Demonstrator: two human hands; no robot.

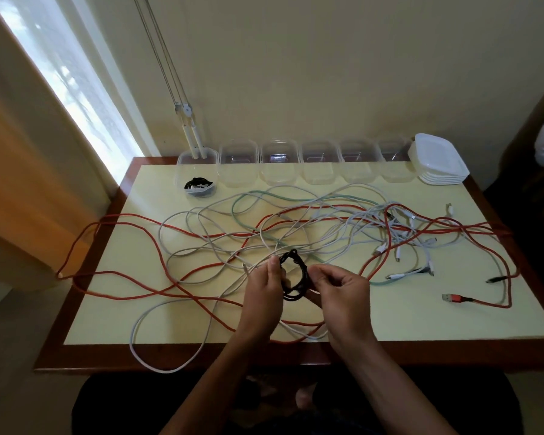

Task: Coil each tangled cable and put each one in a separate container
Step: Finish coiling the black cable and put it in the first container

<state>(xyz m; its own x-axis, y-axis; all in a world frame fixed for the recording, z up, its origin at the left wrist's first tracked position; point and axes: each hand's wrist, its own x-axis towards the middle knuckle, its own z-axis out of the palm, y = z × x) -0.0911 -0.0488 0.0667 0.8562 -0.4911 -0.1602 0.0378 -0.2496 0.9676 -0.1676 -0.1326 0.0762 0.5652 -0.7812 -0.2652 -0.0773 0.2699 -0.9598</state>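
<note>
Head view: the black cable [296, 277] sits coiled between both hands, partly hidden by fingers, low over the table [421, 321]. Left hand [264, 290] pinches its left side, right hand [339, 290] grips the right. Red, white and green cables [233, 227] sprawl tangled; which end belongs to which is hard to tell. At the back, the leftmost container [197, 171] holds a dark coiled cable; five clear containers [319, 166] look empty beside stacked lids [438, 161].

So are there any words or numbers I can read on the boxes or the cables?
None can be read.
Boxes: clear plastic, no labels showing.
Lids: plain white.
Red plug: any marks are too small to tell.
Black coil in the hands: no text showing.
</note>
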